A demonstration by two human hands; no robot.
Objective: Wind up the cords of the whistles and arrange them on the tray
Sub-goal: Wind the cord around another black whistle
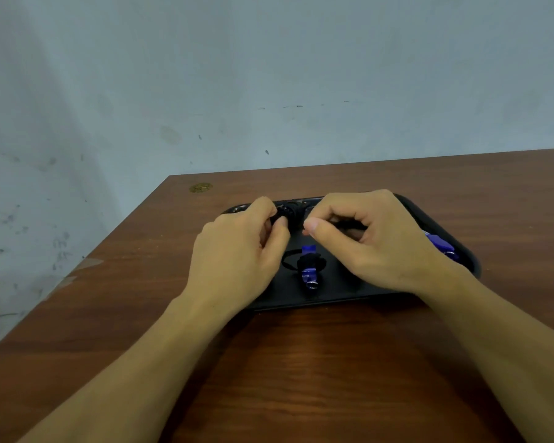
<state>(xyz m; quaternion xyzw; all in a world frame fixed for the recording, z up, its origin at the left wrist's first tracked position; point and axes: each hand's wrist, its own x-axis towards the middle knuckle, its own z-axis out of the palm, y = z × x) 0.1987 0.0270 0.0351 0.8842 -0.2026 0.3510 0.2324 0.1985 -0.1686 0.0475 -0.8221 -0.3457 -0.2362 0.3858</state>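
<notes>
both hands work over the far part of the black tray [333, 300]. the left hand [237, 251] pinches a dark bundle of cord [291, 213], and the right hand [375, 238] pinches the free end of it. one wound blue whistle [308, 270] lies in the tray's middle, another whistle [440, 247] at the right. if the right pinch gets loose, i think the turns could spring open and the winding unravel.
</notes>
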